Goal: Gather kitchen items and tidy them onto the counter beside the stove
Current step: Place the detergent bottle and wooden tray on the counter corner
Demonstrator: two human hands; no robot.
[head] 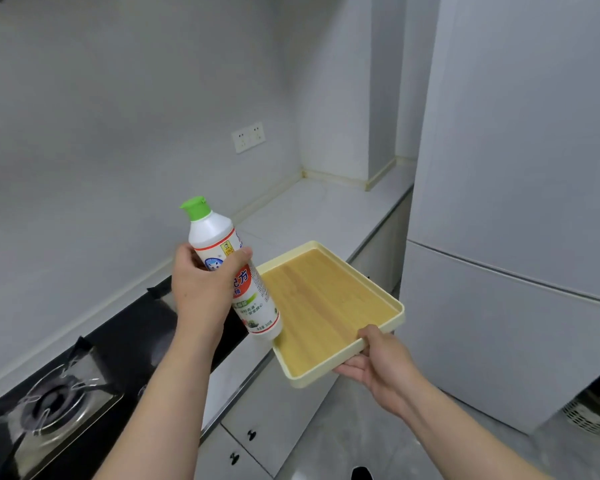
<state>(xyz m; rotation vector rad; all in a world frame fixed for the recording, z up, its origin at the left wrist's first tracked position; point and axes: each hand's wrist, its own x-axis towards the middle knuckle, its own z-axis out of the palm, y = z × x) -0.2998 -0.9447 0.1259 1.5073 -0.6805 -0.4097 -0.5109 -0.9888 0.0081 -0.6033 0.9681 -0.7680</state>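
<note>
Placement stage, items in transit

The left hand [201, 289] is gripping a white plastic bottle with a green flip cap and a red-and-white label [246, 285]. Its fingers and thumb are curling round the upper body, and the bottle is tilting with its cap toward the wall. The right hand [378, 362] is holding a pale yellow rectangular tray with a wood-grain base [326, 299] by its near corner, thumb over the rim. Both items are hanging in the air at the front edge of the white bench [319, 209], just right of the black gas stove [84, 368].

Judged step: the items are gathered and set-down is not yet done. The next move is calling for the tray to go flat on the bench, well apart from the burner. The bottle then needs righting and standing upright, on the tray or beside it.

Limits of view:
- The right hand's fingers are lying under the tray, out of sight.
- The bottle base is overlapping the tray's left rim; contact cannot be told.
- Whether the tray's far corner is touching the bench cannot be told.
- The left hand is covering part of the label, and the opaque bottle is hiding its fill level.
- The stove is running out of view at the left.
</note>
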